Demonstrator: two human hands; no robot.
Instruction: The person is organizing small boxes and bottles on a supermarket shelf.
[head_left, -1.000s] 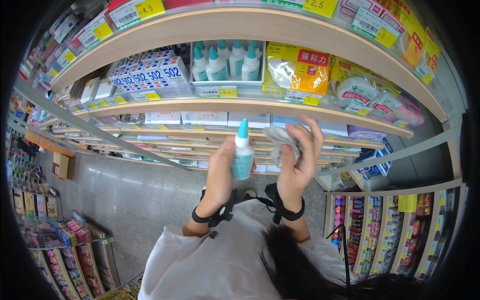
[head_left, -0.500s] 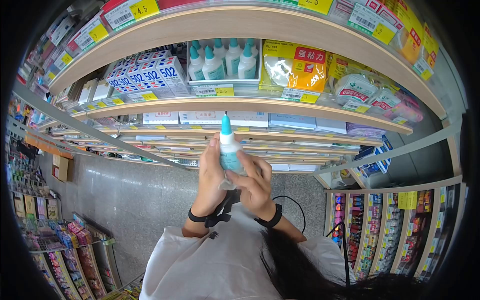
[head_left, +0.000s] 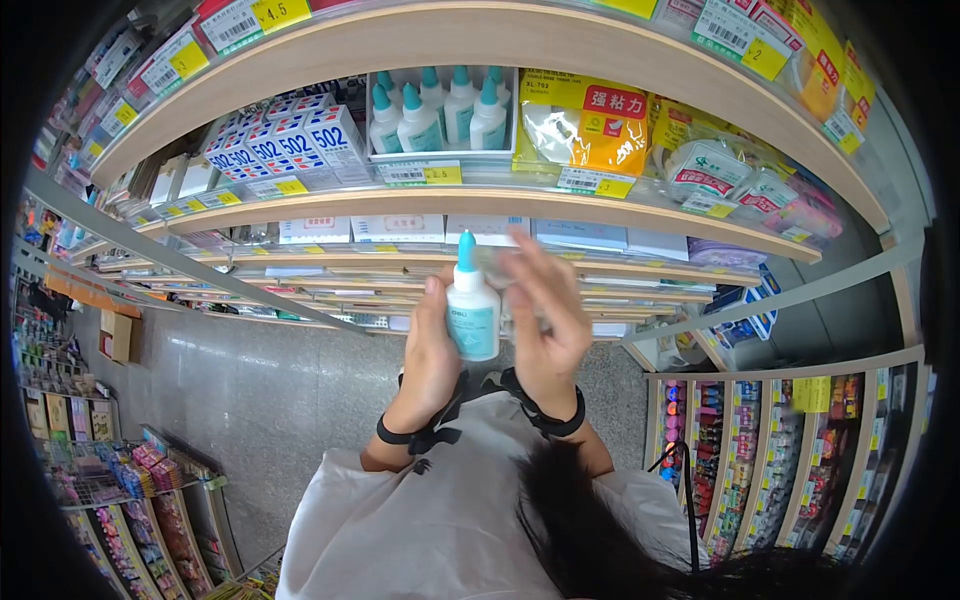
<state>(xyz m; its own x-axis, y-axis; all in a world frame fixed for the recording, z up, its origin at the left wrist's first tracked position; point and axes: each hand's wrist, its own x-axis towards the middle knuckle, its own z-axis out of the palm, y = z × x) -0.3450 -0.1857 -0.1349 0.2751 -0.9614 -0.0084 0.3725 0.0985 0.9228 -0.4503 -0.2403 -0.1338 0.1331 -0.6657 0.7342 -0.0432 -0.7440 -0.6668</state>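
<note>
My left hand (head_left: 430, 350) grips a small white glue bottle (head_left: 472, 318) with a teal pointed cap and holds it upright in front of the shelves. My right hand (head_left: 550, 325) is right beside the bottle, blurred by motion, its fingers raised along the bottle's right side. A bit of grey cloth (head_left: 495, 268) shows between those fingers and the bottle's top. Both wrists wear black straps.
A white tray of matching glue bottles (head_left: 440, 105) stands on the wooden shelf (head_left: 480, 198) above, between blue "502" boxes (head_left: 285, 145) and yellow packets (head_left: 590, 125). Flat boxes fill the lower shelves. Low racks of small goods (head_left: 780, 450) stand right and left on the grey floor (head_left: 260, 390).
The right hand with the cloth went from beside the bottle down over its lower front, then back up along its right side. The left hand kept the bottle upright, shifting slightly.
</note>
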